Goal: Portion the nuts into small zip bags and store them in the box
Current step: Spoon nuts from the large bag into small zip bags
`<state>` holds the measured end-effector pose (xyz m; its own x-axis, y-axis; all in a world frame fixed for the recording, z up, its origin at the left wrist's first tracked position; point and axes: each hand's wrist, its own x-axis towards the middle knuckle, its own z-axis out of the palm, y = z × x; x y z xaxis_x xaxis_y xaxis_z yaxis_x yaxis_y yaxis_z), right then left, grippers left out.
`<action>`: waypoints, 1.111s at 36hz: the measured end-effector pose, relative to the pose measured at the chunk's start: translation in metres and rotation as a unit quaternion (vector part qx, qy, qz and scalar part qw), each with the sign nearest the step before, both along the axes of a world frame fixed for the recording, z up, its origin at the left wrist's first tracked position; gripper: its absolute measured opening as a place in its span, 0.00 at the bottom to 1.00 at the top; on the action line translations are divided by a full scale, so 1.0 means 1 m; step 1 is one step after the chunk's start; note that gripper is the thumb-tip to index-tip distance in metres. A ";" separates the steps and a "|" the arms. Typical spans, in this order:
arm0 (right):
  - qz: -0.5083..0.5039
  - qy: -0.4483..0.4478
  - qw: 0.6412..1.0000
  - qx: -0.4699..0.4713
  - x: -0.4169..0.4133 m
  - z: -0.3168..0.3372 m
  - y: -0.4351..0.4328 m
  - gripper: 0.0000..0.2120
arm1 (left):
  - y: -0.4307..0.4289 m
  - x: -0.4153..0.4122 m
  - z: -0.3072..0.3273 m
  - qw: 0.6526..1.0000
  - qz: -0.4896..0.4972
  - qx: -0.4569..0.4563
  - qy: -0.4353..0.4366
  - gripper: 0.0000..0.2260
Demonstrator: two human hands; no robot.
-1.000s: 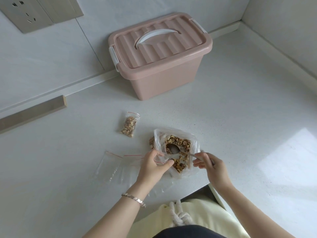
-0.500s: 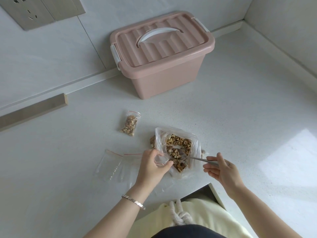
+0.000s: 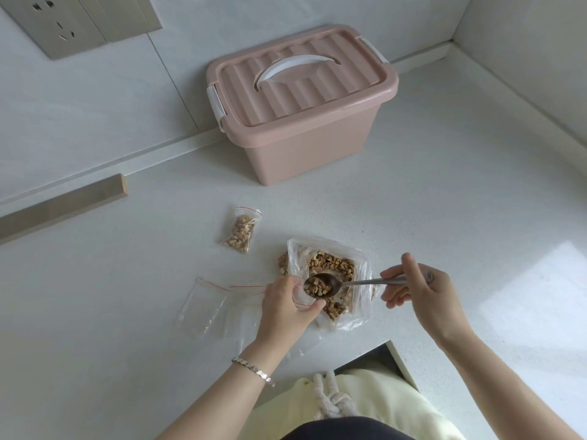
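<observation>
On a white counter, the right hand is pinching a spoon heaped with nuts over the large open bag of nuts. The left hand is gripping a small zip bag just beside the spoon's bowl. A filled small bag is lying near the closed pink box

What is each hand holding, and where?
Right hand pinches the spoon by its handle. Left hand holds a small zip bag at its mouth.
</observation>
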<state>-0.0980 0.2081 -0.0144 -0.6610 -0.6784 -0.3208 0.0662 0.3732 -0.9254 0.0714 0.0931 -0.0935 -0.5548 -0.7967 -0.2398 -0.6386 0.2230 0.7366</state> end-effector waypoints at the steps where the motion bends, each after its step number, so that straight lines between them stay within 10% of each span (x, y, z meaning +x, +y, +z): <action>1: 0.021 0.022 1.000 -0.003 0.004 0.002 -0.001 0.20 | 0.000 0.000 -0.001 1.000 -0.003 0.001 -0.001 0.15; 10: 0.187 0.342 0.917 -0.088 0.020 -0.001 -0.001 0.27 | 0.001 0.002 -0.006 1.000 -0.007 0.002 0.017 0.14; 19: 0.057 0.224 0.973 0.017 -0.003 -0.027 0.022 0.12 | 0.001 0.006 0.001 0.999 0.014 0.036 0.005 0.14; 40: -0.105 -0.166 0.976 0.094 0.021 -0.067 0.023 0.19 | 0.004 0.006 0.007 0.989 -0.006 0.141 -0.039 0.14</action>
<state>-0.0769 0.2309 -0.0819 -0.6171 -0.4473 -0.6474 0.4441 0.4811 -0.7558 0.0771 0.0968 -0.0861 -0.5343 -0.6860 -0.4939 -0.6946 0.0235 0.7190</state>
